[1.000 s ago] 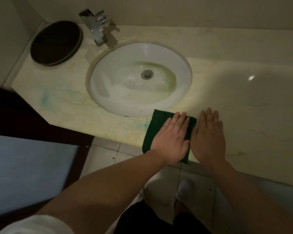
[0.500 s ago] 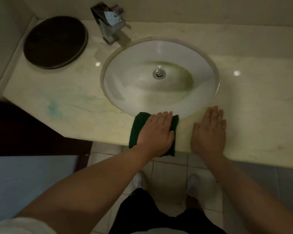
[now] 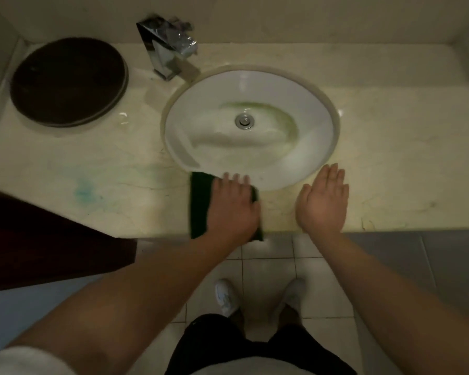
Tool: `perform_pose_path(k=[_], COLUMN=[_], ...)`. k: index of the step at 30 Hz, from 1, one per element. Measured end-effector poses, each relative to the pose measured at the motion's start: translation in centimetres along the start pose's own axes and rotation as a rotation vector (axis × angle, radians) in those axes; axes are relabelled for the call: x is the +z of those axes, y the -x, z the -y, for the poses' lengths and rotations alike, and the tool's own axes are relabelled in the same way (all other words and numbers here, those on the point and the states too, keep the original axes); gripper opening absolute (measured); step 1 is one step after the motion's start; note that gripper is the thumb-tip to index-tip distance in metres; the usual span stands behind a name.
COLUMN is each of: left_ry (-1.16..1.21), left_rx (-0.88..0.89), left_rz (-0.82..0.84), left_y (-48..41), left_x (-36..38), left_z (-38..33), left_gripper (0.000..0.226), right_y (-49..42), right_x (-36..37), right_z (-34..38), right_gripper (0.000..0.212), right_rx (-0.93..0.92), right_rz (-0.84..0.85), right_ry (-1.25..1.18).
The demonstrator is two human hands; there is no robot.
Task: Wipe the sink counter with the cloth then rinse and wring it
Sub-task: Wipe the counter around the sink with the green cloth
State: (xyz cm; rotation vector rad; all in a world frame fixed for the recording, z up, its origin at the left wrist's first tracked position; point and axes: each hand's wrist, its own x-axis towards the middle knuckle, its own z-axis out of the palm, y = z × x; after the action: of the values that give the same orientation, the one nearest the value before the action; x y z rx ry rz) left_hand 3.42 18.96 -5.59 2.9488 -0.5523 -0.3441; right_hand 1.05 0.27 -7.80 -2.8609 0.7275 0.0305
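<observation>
A dark green cloth (image 3: 198, 205) lies flat on the cream marble counter (image 3: 114, 190), on the narrow strip in front of the white oval sink (image 3: 251, 125). My left hand (image 3: 234, 208) presses palm-down on the cloth, covering most of it, fingers reaching toward the sink rim. My right hand (image 3: 322, 201) rests flat on the bare counter to the right of the cloth, fingers together, holding nothing. The cloth's near edge hangs slightly over the counter's front edge.
A chrome faucet (image 3: 168, 54) stands behind the sink at the left. A dark round tray (image 3: 68, 81) sits at the counter's back left. Bluish-green stains (image 3: 86, 190) mark the counter left of the cloth. A dark wooden panel (image 3: 38, 242) is below left; tiled floor below.
My left hand has slid the cloth leftward along the front strip of the counter, past the sink's near rim. The gap to my right hand, flat on the counter, has widened.
</observation>
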Motion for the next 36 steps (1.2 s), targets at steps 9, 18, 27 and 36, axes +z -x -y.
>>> perform_pose_path(k=[9,18,27,36], left_ry=[0.063,0.016,0.067,0.057], left_rx=[0.169,-0.045,-0.209,-0.301], left_rz=[0.034,-0.067,-0.11,-0.123], left_y=[-0.5,1.0,1.1,5.1], left_x=[1.6,-0.3,-0.6,0.9], left_z=[-2.6,8.3,9.4,8.7], left_gripper=[0.069,0.07,0.072,0.074], right_y=[-0.1,0.1,1.8,8.2], right_x=[0.7,0.3,-1.0,3.3], right_z=[-0.3,-0.2,3.9,13.5], right_gripper=[0.066,0.067,0.072,0.063], right_rx=[-0.015,-0.018,-0.138,-0.531], right_rz=[-0.078,-0.089,-0.003,0.139], right_ry=[0.011,0.007,0.083,0.069])
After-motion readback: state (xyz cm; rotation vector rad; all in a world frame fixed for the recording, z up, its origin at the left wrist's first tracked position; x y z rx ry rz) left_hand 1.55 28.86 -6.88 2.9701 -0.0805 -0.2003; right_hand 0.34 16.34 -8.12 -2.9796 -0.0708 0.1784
